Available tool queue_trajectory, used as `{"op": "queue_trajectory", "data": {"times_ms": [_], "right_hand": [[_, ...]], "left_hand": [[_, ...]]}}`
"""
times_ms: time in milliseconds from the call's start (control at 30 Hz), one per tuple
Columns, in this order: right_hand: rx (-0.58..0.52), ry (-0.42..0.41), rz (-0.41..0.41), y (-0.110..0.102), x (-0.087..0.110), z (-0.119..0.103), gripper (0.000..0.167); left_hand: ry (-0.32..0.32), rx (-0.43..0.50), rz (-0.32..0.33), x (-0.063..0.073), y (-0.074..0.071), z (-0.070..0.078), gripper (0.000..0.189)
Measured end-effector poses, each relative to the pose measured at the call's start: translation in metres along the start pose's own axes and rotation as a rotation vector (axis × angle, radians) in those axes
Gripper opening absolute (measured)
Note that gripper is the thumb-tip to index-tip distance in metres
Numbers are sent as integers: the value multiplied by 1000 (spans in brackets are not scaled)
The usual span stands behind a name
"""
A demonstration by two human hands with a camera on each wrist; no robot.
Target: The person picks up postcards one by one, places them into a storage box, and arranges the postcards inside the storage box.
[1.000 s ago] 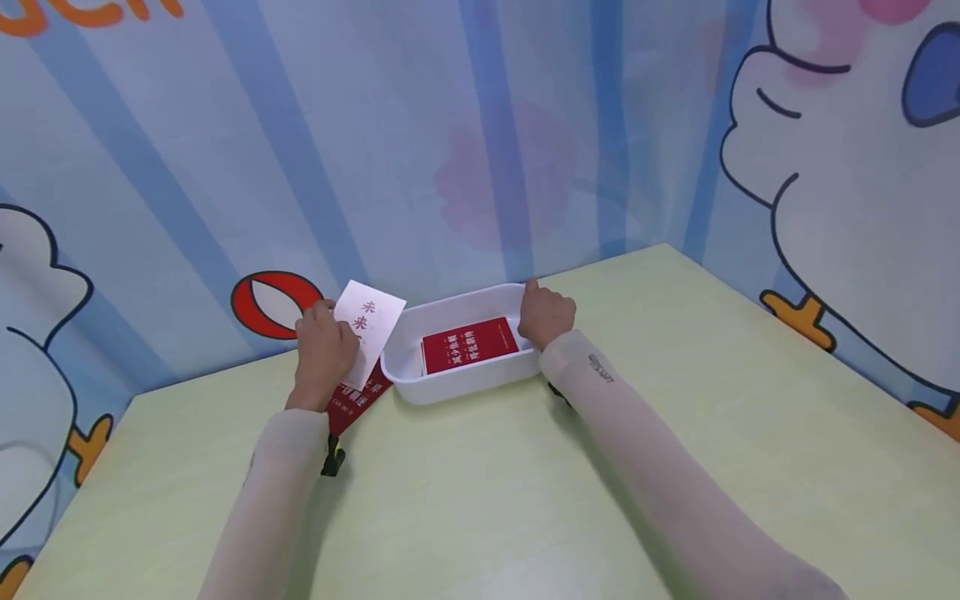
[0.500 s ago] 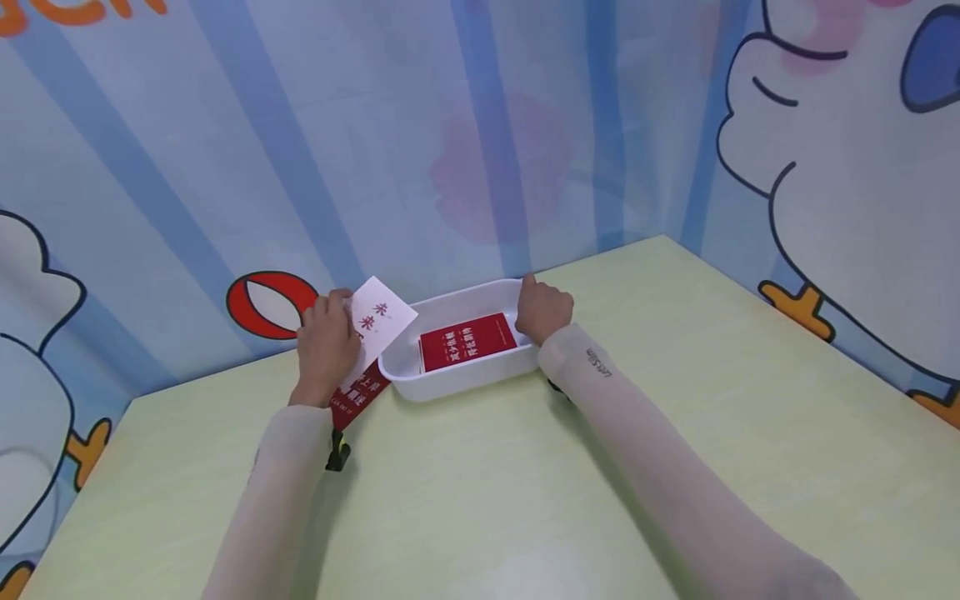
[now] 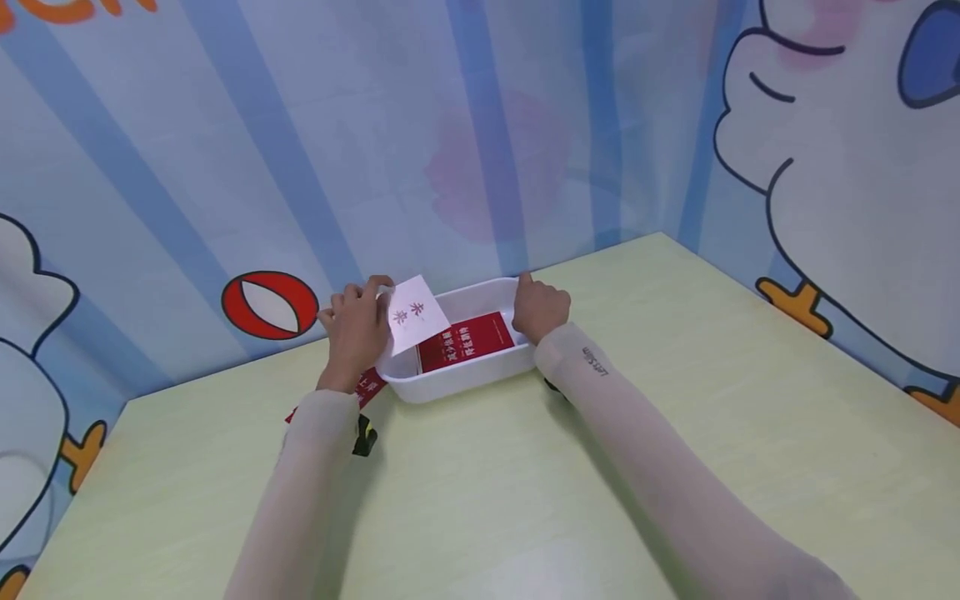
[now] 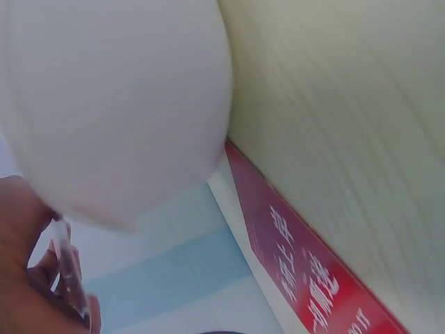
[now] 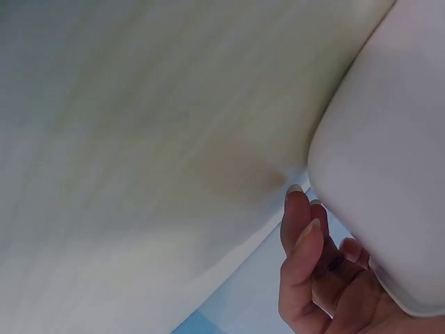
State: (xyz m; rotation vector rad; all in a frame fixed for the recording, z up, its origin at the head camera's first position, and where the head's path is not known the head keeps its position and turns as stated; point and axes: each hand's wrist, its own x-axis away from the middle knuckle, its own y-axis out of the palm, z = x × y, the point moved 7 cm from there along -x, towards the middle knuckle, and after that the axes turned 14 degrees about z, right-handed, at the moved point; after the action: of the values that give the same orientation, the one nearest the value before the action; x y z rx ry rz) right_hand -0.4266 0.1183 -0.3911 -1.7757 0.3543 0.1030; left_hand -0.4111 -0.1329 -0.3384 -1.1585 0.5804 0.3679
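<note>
My left hand (image 3: 358, 333) pinches a white card (image 3: 415, 317) with red characters, tilted above the left end of a white plastic tray (image 3: 450, 382). In the left wrist view, the fingers (image 4: 42, 250) appear at the lower left around the card's edge. Inside the tray lies a red card (image 3: 480, 340) with white print, partly covered by the held card. At the tray's right end, my right hand (image 3: 540, 308) grips the rim. The right wrist view shows its fingers (image 5: 299, 261) curled outside the tray wall. Another red card (image 3: 369, 386) lies on the table, partly hidden under my left forearm.
The pale yellow-green table (image 3: 465, 483) runs back to a blue striped cloth backdrop (image 3: 360, 150) with cartoon figures. The tray stands near the table's back edge. A black strap (image 3: 365, 435) hangs under the left wrist.
My left hand has moved right with the white card, from beside the tray to over its left end. More of the tabletop red card is now covered. The right hand has stayed on the rim.
</note>
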Motion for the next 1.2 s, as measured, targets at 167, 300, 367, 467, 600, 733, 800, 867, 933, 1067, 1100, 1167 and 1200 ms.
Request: {"op": "queue_trajectory", "data": {"times_ms": [167, 300, 367, 467, 600, 733, 800, 867, 933, 1067, 1100, 1167, 1200], "right_hand": [[8, 2, -16, 3, -2, 0, 54], [0, 7, -28, 5, -3, -1, 53], [-6, 11, -24, 4, -4, -1, 53], [-6, 20, -16, 3, -5, 0, 53], [0, 18, -17, 3, -7, -1, 54], [5, 13, -22, 4, -8, -2, 54], [8, 11, -20, 3, -7, -2, 54], [10, 9, -16, 2, -6, -2, 54], [11, 5, -13, 1, -4, -1, 55], [16, 0, -3, 1, -1, -1, 55], [19, 1, 1, 1, -1, -1, 55], [24, 1, 4, 2, -1, -2, 55], [27, 0, 2, 3, -1, -3, 55]], "left_hand": [[2, 22, -21, 0, 7, 8, 29], [-2, 45, -44, 1, 13, 12, 32], [-1, 63, -61, 1, 18, 16, 33], [3, 89, -78, 1, 24, 22, 35], [31, 96, -97, 1, 32, 29, 35], [72, 52, -123, 0, 37, 33, 34], [78, 38, -131, 0, 39, 33, 33], [71, 42, -135, -1, 41, 34, 32], [68, 49, -137, -1, 42, 36, 31], [99, 37, -160, 1, 48, 42, 31], [111, 30, -173, 3, 50, 43, 30], [136, 18, -192, 6, 53, 45, 31], [141, 16, -203, 8, 54, 45, 32]]}}
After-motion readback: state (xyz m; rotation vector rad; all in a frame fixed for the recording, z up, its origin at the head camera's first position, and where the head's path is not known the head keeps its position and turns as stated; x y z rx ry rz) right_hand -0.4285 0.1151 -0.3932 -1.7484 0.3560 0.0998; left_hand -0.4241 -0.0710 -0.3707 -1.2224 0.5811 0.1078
